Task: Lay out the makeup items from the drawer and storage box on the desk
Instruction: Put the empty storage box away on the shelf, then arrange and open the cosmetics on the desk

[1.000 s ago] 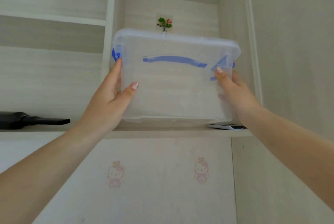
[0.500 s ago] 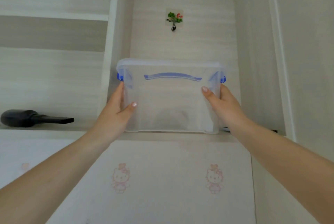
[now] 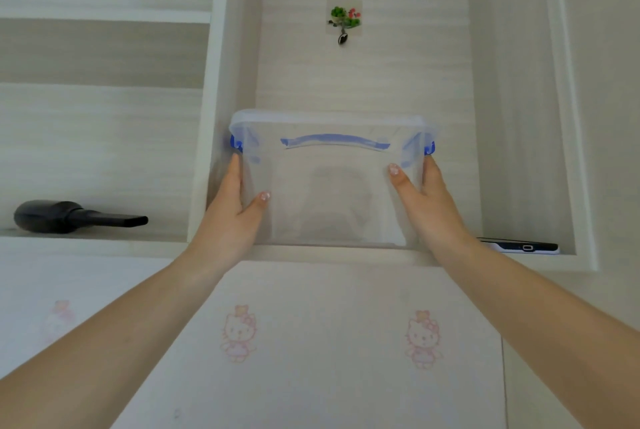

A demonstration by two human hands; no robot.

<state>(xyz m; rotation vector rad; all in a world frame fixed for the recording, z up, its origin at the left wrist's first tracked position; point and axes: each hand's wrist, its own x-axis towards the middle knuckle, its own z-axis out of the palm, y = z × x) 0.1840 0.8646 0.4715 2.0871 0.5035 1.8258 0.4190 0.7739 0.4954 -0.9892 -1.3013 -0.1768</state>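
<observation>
Head view, looking up at a pale wooden shelf unit. I see the storage box [image 3: 329, 182], clear plastic with a lid, a blue handle [image 3: 334, 141] and blue side clips, standing in the tall middle compartment with its base on the shelf board [image 3: 332, 252]. My left hand [image 3: 235, 210] grasps the box's left wall, thumb across the front; my right hand [image 3: 424, 201] grasps the right wall the same way, so the box is clasped between both palms. A dim shape shows through the plastic; I cannot tell what it is. On the back wall above hangs a flower-patterned hook [image 3: 344, 21]. A black nozzle-shaped appliance [image 3: 65, 217] lies in the left compartment, well apart. A flat dark device [image 3: 523, 246] lies just right of the box.
</observation>
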